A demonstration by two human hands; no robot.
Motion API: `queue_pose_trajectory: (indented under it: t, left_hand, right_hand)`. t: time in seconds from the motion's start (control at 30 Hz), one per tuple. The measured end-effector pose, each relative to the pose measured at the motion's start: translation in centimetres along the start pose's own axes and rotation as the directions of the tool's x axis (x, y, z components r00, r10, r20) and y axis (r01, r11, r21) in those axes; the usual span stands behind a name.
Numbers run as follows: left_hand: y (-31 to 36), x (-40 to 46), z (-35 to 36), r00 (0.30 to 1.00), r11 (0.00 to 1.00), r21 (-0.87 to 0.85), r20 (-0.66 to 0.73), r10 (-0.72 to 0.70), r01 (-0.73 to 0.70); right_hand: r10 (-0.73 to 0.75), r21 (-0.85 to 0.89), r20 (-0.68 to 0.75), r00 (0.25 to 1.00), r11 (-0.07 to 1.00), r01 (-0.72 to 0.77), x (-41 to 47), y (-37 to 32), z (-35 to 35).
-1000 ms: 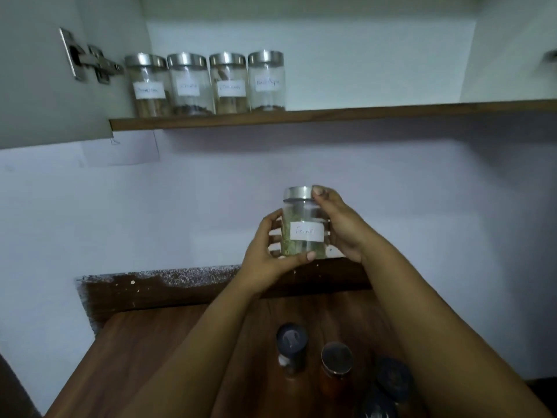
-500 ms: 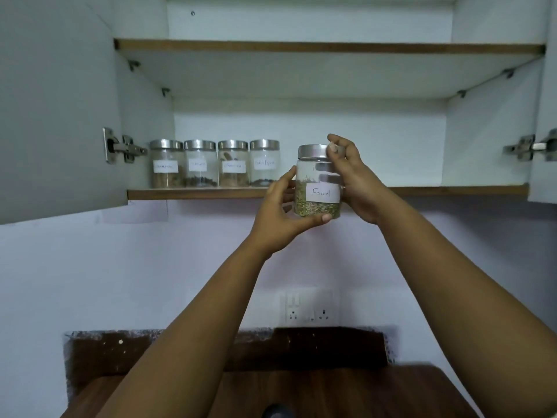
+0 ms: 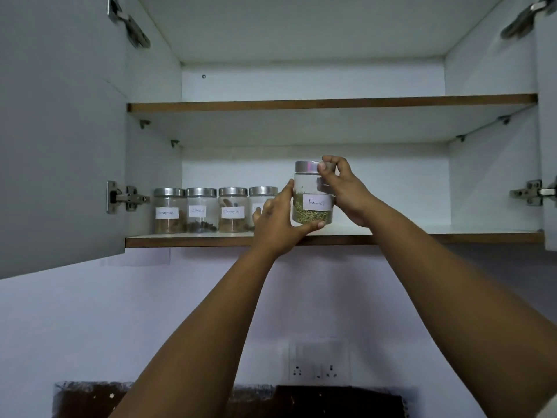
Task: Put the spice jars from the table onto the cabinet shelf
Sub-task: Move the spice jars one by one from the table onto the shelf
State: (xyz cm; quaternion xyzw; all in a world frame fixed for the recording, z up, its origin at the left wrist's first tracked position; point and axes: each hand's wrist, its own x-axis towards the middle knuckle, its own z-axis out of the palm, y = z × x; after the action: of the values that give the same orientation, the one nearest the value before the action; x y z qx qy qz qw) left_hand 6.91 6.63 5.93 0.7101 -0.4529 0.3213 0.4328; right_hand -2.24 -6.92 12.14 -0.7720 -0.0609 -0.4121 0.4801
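A clear glass jar labelled "Fennel" (image 3: 312, 196), with a steel lid and green seeds inside, is held up at the lower cabinet shelf (image 3: 193, 239), just above its front edge. My left hand (image 3: 278, 220) grips its left side and base. My right hand (image 3: 343, 191) holds the lid and right side. Several labelled spice jars (image 3: 200, 210) stand in a row on the shelf to the left; my left hand partly hides the rightmost one.
The open left cabinet door (image 3: 60, 131) and the right door edge (image 3: 550, 146) flank the opening. An upper shelf (image 3: 331, 102) lies above. The lower shelf's right half is bare. A wall socket (image 3: 318, 363) sits below on the wall.
Both hands have lifted the Fennel jar from above the table up to the lower shelf's level, next to the row of jars. The view has tilted upward, and the table's jars have left it.
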Motion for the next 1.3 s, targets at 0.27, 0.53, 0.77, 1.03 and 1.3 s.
queue_pose_trajectory:
  t: [0.27,0.53,0.77,1.03,1.3]
  left_hand:
    - [-3.5,-0.5,2.8,0.997,0.871,0.488,-0.074,-0.024,0.058]
    - [-10.1,-1.9,2.3,0.846,0.819,0.563,-0.379,0.375,-0.11]
    - [-9.6,-2.0,2.5,0.873,0.84,0.542,-0.391,0.292,-0.038]
    - [-9.6,-1.7,2.7,0.882,0.817,0.577,-0.375,0.285,-0.019]
    - [-9.9,-1.7,2.9,0.87,0.797,0.604,-0.387,0.307,-0.012]
  right_hand:
    - [0.178,-0.226,0.058,0.982,0.961,-0.161,3.0,4.6,0.4]
    - [0.236,-0.204,0.108,0.966,0.956,-0.211,5.2,6.5,1.3]
    - [0.184,-0.3,0.032,0.982,0.94,-0.166,6.7,8.0,2.3]
    - [0.151,-0.395,0.017,0.988,0.909,-0.133,7.3,8.8,2.8]
    - [0.138,-0.409,0.004,0.99,0.904,-0.124,6.8,8.9,2.8]
